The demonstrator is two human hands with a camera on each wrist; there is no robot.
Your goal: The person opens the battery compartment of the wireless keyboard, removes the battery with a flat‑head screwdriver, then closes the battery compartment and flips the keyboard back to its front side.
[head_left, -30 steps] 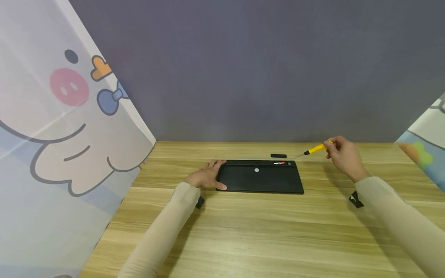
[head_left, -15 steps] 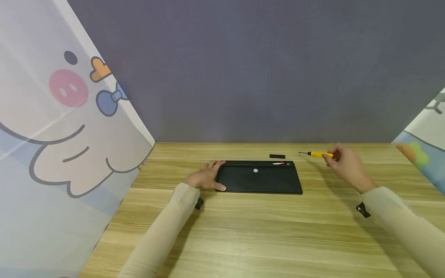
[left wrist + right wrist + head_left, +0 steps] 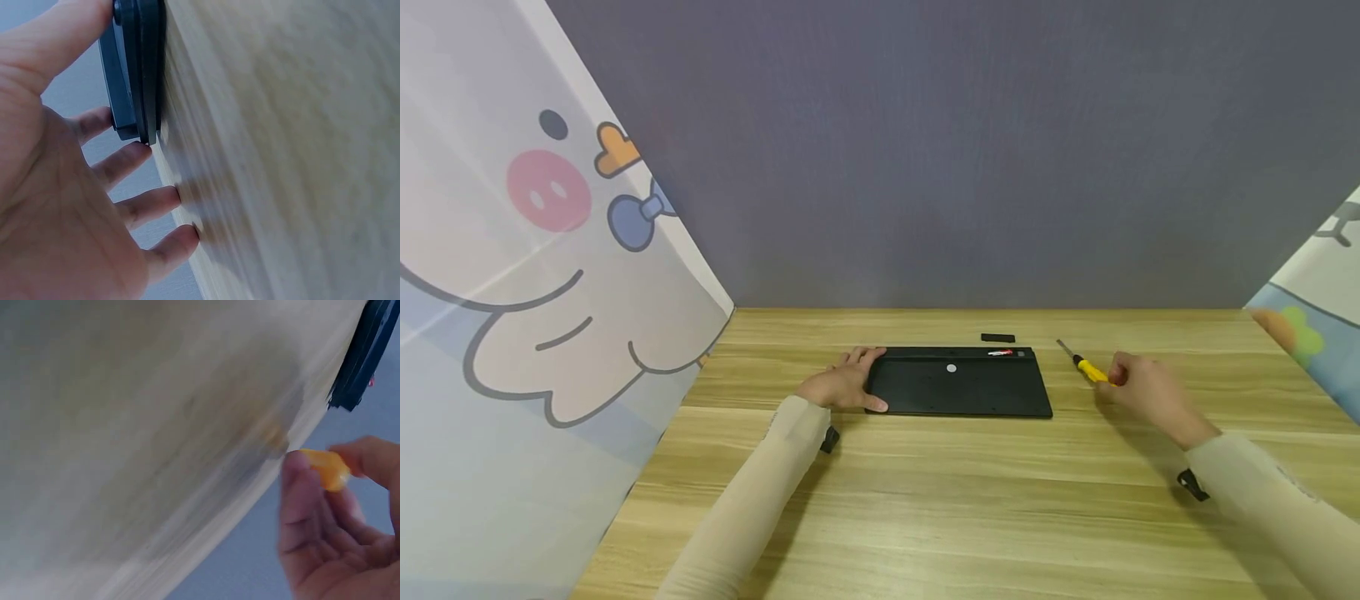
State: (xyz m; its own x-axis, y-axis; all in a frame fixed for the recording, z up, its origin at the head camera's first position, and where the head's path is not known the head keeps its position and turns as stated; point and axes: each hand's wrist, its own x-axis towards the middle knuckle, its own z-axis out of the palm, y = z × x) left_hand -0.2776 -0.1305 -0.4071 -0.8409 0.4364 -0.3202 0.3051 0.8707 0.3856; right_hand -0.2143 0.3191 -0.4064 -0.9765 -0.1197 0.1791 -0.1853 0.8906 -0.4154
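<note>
A black keyboard (image 3: 958, 387) lies underside up on the table, its long raised ridge on the far side. In an opening near that ridge's right end sits a small red-and-silver battery (image 3: 1000, 352). Spread, mostly straight fingers of my left hand (image 3: 842, 383) rest at the keyboard's left end, the thumb on its near corner; in the left wrist view the outer fingertips meet the table. My right hand (image 3: 1150, 392) pinches the yellow handle of a screwdriver (image 3: 1090, 369) between thumb and fingers, right of the keyboard. Its thin metal shaft points away and to the left.
A small black battery cover (image 3: 997, 337) lies just beyond the keyboard. The wooden table (image 3: 970, 508) ends at a grey panel (image 3: 955, 158) behind. A cartoon-printed panel (image 3: 647, 317) stands on the left, with another on the right.
My right hand has moved nearer to me with the screwdriver, away from the keyboard's far right corner, and its shaft has swung to point away. The left hand and keyboard stay put.
</note>
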